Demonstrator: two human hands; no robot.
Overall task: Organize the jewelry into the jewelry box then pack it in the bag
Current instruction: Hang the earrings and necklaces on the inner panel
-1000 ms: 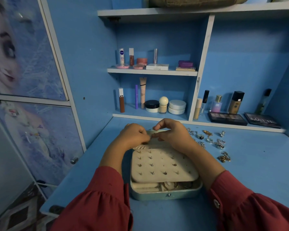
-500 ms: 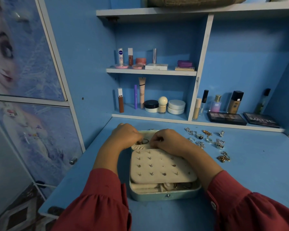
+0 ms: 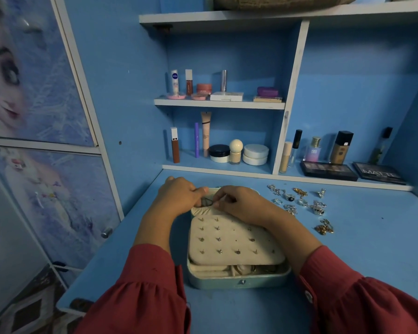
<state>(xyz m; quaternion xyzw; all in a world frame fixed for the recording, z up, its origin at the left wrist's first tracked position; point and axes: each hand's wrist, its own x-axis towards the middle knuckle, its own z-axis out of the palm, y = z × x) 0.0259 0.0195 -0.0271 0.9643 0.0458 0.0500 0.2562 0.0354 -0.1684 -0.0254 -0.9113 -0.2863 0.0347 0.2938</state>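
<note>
Your jewelry box (image 3: pixel 237 279) sits open on the desk (image 3: pixel 372 249), its cream earring pad (image 3: pixel 232 239) studded with earrings, and loose pieces show in the tray beneath. Both your left hand (image 3: pixel 179 196) and right hand (image 3: pixel 241 203) pinch a small dark piece (image 3: pixel 206 202) at the box's far edge. Loose rings and chains (image 3: pixel 302 203) lie just right of the box.

Shiny metal rings (image 3: pixel 299 203); matt cream padded insert (image 3: pixel 234 242).

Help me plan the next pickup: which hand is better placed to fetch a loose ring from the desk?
Right. The right hand lies nearer the loose rings, which sit right of the jewelry box; the left hand would have to cross over.
</note>
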